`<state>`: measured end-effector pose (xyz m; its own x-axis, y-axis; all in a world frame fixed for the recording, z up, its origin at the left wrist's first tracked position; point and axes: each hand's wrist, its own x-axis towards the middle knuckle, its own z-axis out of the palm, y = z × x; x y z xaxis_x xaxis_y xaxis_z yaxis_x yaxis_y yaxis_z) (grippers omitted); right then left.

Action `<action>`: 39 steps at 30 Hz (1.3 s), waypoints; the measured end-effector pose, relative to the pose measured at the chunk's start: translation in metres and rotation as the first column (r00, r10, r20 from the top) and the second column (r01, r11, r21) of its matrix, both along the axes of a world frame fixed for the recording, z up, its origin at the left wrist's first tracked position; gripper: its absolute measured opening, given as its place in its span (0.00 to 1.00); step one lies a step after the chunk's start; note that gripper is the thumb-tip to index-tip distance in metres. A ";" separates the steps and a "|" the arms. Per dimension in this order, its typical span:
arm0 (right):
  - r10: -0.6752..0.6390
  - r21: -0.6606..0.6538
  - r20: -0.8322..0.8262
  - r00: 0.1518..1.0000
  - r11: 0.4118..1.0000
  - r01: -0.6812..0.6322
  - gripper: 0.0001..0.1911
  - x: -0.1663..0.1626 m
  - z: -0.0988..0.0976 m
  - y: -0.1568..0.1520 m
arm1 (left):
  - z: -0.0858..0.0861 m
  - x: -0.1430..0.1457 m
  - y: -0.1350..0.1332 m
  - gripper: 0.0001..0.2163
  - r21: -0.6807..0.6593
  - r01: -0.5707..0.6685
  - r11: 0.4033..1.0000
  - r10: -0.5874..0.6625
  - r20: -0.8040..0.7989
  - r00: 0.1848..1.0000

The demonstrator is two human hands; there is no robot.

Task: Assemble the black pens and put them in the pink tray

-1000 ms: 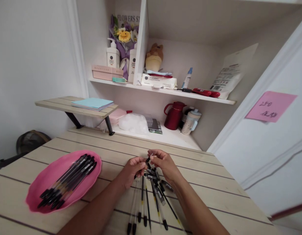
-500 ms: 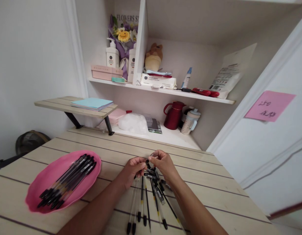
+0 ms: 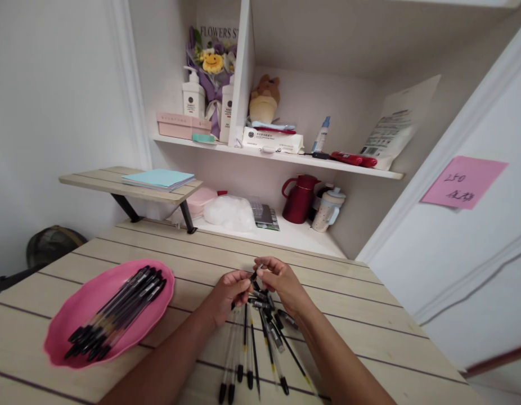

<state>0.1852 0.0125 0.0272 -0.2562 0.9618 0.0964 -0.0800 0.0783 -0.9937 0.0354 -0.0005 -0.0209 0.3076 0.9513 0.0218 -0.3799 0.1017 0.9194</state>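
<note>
My left hand and my right hand meet above the wooden table, both pinched on one black pen held between their fingertips. The right hand's fingers close on the pen's upper end, where a small cap or tip shows. Beneath the hands several loose pens with clear barrels and black caps lie spread on the table. To the left a pink dish holds several capped black pens.
A small raised wooden shelf with a blue notebook stands at the back left. Behind the table, an alcove holds a red jug, a cup, a white bag and shelves with bottles. A pink note sticks on the right wall.
Hardly anything has moved. My fingers have shifted slightly on the pen, and the view has drifted a little.
</note>
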 end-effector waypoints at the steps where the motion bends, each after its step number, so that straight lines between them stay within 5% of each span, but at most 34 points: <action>1: 0.014 -0.007 -0.010 1.000 1.000 -0.015 0.14 0.000 0.000 0.000 | 0.000 0.000 0.000 0.09 -0.001 0.002 1.000 -0.002 0.007 1.000; 16: -0.107 0.070 0.078 0.991 0.992 0.101 0.12 0.000 -0.008 0.002 | 0.003 -0.001 0.001 0.08 0.020 -0.117 0.993 0.118 -0.082 0.990; 26: -0.108 0.107 0.070 0.992 0.989 0.100 0.13 0.006 0.005 0.007 | 0.000 0.001 0.000 0.10 -0.069 0.003 0.998 0.003 0.085 0.996; 32: -0.152 0.150 0.249 0.957 0.982 0.117 0.09 0.029 0.013 0.009 | 0.002 -0.005 0.002 0.13 -0.121 0.016 0.993 0.003 0.153 0.988; 39: -0.077 0.097 0.457 0.886 0.995 0.036 0.07 0.058 -0.004 -0.013 | 0.000 -0.008 0.004 0.11 -0.126 0.005 0.992 0.016 0.163 0.987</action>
<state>0.2434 -0.0002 0.0228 -0.2372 0.9695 0.0615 0.3913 0.1533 -0.9074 0.0272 0.0036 -0.0205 0.3044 0.9513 -0.0489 -0.5244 0.2102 0.8251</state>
